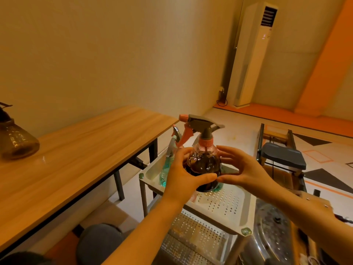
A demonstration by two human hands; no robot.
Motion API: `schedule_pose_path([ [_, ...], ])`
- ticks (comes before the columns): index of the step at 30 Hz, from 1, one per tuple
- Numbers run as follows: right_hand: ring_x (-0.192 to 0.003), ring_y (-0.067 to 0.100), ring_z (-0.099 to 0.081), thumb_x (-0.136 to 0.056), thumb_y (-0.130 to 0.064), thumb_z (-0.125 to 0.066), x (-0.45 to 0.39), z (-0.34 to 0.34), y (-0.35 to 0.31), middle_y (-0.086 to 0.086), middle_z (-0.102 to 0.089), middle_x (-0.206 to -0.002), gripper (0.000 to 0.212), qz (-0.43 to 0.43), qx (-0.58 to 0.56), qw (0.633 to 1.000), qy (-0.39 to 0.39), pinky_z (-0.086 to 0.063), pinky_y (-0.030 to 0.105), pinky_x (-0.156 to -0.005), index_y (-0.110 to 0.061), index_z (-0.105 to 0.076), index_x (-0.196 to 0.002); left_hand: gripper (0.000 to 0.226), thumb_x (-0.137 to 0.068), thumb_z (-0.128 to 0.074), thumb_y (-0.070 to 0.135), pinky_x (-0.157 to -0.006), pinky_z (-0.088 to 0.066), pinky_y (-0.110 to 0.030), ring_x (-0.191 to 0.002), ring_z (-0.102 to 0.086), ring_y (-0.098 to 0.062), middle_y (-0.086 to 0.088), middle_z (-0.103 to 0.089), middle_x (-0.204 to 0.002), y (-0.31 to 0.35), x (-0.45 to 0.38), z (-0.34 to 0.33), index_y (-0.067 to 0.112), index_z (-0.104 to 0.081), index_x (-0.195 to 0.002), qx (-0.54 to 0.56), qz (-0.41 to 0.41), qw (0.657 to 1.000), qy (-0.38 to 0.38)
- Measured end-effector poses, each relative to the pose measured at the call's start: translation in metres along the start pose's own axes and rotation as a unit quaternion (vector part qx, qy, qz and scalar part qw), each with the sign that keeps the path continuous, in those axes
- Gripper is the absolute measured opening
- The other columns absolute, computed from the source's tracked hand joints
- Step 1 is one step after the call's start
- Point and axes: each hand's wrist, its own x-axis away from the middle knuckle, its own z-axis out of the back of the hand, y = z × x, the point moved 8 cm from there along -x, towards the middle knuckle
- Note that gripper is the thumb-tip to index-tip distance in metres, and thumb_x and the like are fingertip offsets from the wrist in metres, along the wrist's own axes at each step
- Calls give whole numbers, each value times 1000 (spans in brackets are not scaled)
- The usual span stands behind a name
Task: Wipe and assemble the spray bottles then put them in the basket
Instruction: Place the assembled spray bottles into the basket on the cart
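Note:
A dark brown spray bottle (204, 163) with a grey trigger head and pink nozzle stands upright over the white perforated basket (219, 203), which is the top tray of a cart. My left hand (183, 173) curls round its left side, thumb across the front. My right hand (240, 169) cups its right side with fingers spread, thumb low at the front. A teal spray bottle (167, 169) leans in the basket's far left corner. Another brown bottle (17, 142) without a head lies on the wooden table at the far left.
The long wooden table (80, 159) runs along the left. A lower perforated shelf (193, 238) sits under the basket. A metal lid (271, 226) is at the right. A grey chair (282, 155) stands behind, a tall white air conditioner (252, 54) in the corner.

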Motion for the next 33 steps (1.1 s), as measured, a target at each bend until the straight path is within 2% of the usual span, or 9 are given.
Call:
schedule_pose_path([
  [7,-109,-2,-59,-64,-26,-78,7,1,29,-18,-63,-114,60,-3,6,1000,2,-52,15,-78,-41,-53,-117,73,-66,-85,26,-98,-48,-27,-119,-51,-7,13,-53,-126,-29,8,-24,34,-46,-127,-3,2,1000,-4],
  [9,-111,3,-60,-64,-20,-79,9,4,46,-14,-65,-115,62,-20,-19,1000,-6,-53,21,-83,-35,-55,-119,70,-71,-82,19,-97,-46,-21,-119,-51,-2,14,-53,-126,-39,11,-30,32,-45,-130,17,21,999,-23],
  [13,-113,8,-60,-66,-15,-81,11,4,73,-13,-64,-120,62,-36,-16,999,-34,-52,27,-90,-27,-58,-122,64,-74,-79,12,-83,-46,-7,-105,-54,12,19,-58,-117,-60,14,-37,33,-48,-127,11,50,998,-37],
  [17,-108,5,-62,-63,-16,-81,11,4,91,-21,-65,-115,59,-44,6,998,-35,-53,24,-88,-27,-59,-117,61,-71,-82,19,-83,-44,-7,-100,-51,14,26,-57,-112,-78,15,-43,49,-48,-112,-18,69,997,-20],
  [20,-106,4,-63,-63,-19,-81,11,4,101,-23,-65,-114,58,-46,16,998,-37,-52,21,-85,-29,-60,-115,60,-71,-82,24,-83,-42,-5,-98,-49,18,30,-53,-110,-83,14,-49,50,-47,-111,-46,61,997,-14],
  [24,-103,-2,-62,-64,-19,-80,7,4,111,-30,-64,-108,55,-58,30,997,-41,-50,14,-78,-33,-59,-113,59,-68,-83,34,-86,-39,-9,-106,-47,-5,12,-43,-114,-93,6,-51,32,-53,-119,-140,33,989,19],
  [26,-103,-2,-62,-65,-16,-81,4,5,119,-27,-66,-107,56,-68,29,996,-50,-50,13,-78,-34,-59,-113,63,-68,-83,35,-84,-38,-7,-108,-46,-7,11,-42,-114,-100,4,-54,27,-53,-123,-159,40,986,22],
  [28,-105,-2,-61,-65,-12,-82,1,3,128,-21,-67,-107,59,-81,25,994,-64,-51,15,-78,-35,-59,-114,65,-68,-82,37,-86,-42,-14,-110,-48,-10,9,-44,-115,-107,2,-56,24,-53,-124,-178,46,983,25],
  [33,-105,-2,-61,-63,-19,-85,-6,-3,142,-15,-66,-109,58,-92,28,993,-74,-51,16,-81,-36,-58,-112,64,-69,-80,41,-87,-47,-24,-108,-48,-12,4,-47,-116,-117,-4,-59,22,-53,-125,-238,58,969,30],
])
